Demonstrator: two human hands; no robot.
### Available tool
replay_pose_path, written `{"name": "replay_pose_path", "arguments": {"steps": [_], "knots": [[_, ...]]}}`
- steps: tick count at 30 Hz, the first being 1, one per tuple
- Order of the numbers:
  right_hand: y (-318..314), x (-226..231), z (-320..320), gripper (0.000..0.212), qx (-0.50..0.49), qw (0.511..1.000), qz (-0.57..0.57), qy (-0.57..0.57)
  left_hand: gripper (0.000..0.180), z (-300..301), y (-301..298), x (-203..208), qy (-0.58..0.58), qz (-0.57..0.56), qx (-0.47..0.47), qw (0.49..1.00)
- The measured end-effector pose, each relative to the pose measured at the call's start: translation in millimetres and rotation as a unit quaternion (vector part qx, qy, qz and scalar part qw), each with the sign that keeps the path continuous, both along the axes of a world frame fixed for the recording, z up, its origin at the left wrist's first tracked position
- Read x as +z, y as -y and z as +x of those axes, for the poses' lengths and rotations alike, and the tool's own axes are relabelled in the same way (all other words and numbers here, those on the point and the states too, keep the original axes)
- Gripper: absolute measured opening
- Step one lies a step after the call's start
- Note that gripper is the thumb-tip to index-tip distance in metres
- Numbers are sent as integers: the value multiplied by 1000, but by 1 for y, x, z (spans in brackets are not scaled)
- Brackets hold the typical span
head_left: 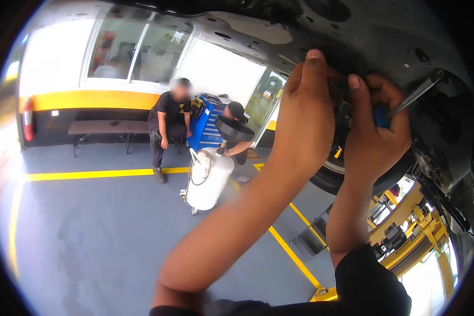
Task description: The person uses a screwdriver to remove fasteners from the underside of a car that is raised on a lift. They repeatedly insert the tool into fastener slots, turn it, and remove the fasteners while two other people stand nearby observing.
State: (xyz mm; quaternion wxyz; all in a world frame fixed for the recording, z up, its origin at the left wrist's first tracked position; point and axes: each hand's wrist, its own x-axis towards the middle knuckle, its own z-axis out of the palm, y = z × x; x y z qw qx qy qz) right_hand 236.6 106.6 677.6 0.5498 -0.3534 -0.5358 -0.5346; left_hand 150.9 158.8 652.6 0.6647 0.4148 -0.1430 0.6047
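Screwdriver [417, 94] up under car [389, 52]: long, thin, shiny gray shaft, bright blue handle [382, 117] mostly hidden, tip slanting up to right. Right hand [375, 129] curled round handle. Left hand [309, 102] just beside, fingers bent; cannot tell if holding anything.

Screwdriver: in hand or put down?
In hand: the right hand grips the screwdriver, its blue handle partly hidden in the grip, metal shaft sticking out.

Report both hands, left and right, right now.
Left hand: fingers curled near the vehicle's underside; whether it holds anything cannot be told.
Right hand: closed around a blue-handled tool, metal shaft sticking out.
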Motion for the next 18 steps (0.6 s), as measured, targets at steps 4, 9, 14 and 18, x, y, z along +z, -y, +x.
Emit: {"name": "replay_pose_path", "arguments": {"steps": [4, 9, 14, 18], "knots": [[0, -2, 2, 19, 4, 999, -4, 49, 48, 6, 3, -2, -10, -29, -14, 999], [6, -5, 3, 19, -13, 998, -29, 53, 49, 12, 4, -7, 12, -27, -23, 999], [16, -1, -2, 19, -9, 996, -62, 60, 49, 7, 15, -4, 9, -43, -30, 999], [16, 4, -4, 19, -6, 995, -77, 66, 46, 0, 17, -4, 11, -35, -4, 999]]}}
